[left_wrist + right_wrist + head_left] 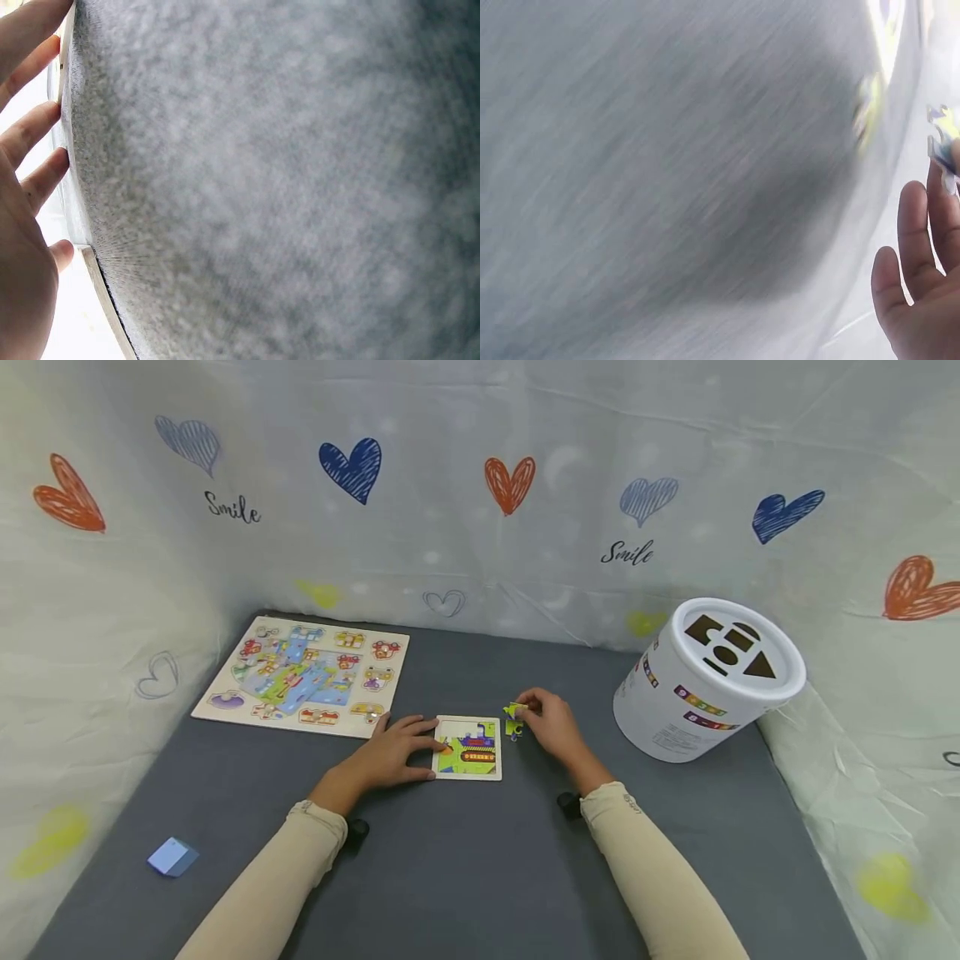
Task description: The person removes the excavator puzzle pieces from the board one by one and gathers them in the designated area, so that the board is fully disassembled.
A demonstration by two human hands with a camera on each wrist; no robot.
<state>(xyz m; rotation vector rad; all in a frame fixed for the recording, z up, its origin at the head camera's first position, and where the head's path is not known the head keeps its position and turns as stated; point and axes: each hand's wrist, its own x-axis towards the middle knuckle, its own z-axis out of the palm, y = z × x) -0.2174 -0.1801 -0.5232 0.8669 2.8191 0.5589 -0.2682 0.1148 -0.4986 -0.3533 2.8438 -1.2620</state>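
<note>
My left hand (393,753) rests at the left side of a small square puzzle board (468,776), its fingers spread and fairly straight. The board holds a picture of a vehicle on green; part of its upper left shows bare wood. In the left wrist view the fingers of the left hand (26,187) reach a thin pale edge. My right hand (551,722) pinches a small green jigsaw piece (943,142) just right of the board. Another jigsaw piece (868,112), blurred in the right wrist view, lies on the table beneath it.
A large wooden peg puzzle (352,720) with vehicle pieces lies at the back left. A white shape-sorter bucket (667,718) with cut-out holes in its lid stands at the right. A blue block (172,857) lies at the front left of the grey table (480,877).
</note>
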